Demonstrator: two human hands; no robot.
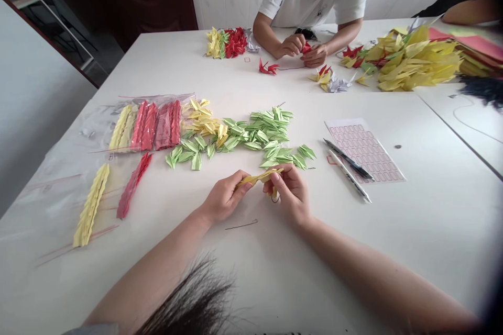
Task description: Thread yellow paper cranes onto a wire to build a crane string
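Observation:
My left hand (225,196) and my right hand (290,192) both pinch a yellow folded paper crane (260,176) just above the white table (424,230). A thin dark thread hangs in a loop below my right fingers. Right behind the hands lies a loose heap of green paper cranes (259,136), with a few yellow cranes (202,118) at its left end. A short thread piece (241,225) lies on the table under my hands.
Clear bags hold stacked red cranes (157,125) and yellow ones; a yellow strand (91,204) and a red strand (132,186) lie at left. A sticker sheet (363,149) with two pens (348,165) sits at right. Across the table another person's hands (301,49) work red paper near a big yellow crane pile (416,60).

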